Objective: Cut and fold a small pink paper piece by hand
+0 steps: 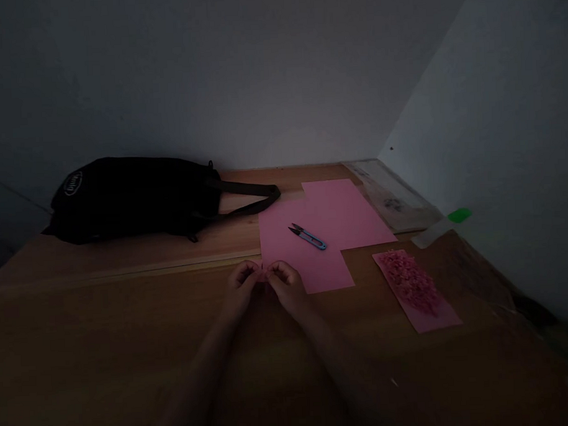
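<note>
Between my two hands a small pink piece of paper (pixel 262 276) is pinched, just off the left edge of the pink sheets. My left hand (pixel 243 284) is closed on its left side, thumb against fingertips. On the other side my right hand (pixel 286 284) grips it the same way. The piece's exact shape is hard to make out in the dim light. Beyond my hands, thread snips (pixel 310 238) with a blue handle lie on overlapping pink paper sheets (pixel 339 205), blades pointing up and left.
A black bag (pixel 139 196) with its strap lies at the back left against the wall. To the right, a heap of pink shreds (pixel 410 277) rests on a pink paper strip (pixel 439 322). A clear plastic sheet (pixel 400 209) and a green-tipped item (pixel 460 215) are near the right wall.
</note>
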`<state>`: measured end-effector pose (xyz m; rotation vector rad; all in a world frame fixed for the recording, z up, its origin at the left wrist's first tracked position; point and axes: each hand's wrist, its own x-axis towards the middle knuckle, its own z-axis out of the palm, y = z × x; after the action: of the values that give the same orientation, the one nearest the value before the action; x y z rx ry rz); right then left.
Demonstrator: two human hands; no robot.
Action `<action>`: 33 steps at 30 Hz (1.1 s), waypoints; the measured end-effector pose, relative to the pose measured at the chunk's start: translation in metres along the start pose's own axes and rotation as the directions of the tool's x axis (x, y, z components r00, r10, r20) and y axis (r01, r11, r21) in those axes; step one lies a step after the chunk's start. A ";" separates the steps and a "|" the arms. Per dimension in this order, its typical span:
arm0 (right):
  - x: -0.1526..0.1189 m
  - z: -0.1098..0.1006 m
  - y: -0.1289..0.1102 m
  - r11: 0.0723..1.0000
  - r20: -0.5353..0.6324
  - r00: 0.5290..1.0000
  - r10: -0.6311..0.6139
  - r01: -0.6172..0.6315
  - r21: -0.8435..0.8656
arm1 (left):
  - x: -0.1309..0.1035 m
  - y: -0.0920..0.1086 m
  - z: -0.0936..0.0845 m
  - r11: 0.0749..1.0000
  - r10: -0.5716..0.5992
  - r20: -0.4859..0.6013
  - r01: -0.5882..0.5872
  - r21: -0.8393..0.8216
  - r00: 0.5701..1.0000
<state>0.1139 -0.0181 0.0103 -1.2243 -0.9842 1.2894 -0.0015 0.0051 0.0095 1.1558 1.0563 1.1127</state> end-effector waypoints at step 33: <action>0.000 0.001 0.003 0.996 0.012 0.996 -0.091 0.091 0.016 | -0.001 0.000 0.002 1.000 -0.027 0.003 0.027 -0.016 1.000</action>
<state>0.1128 -0.0182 0.0076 -1.1476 -1.0255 1.2322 -0.0002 0.0036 0.0102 1.1269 1.0556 1.0962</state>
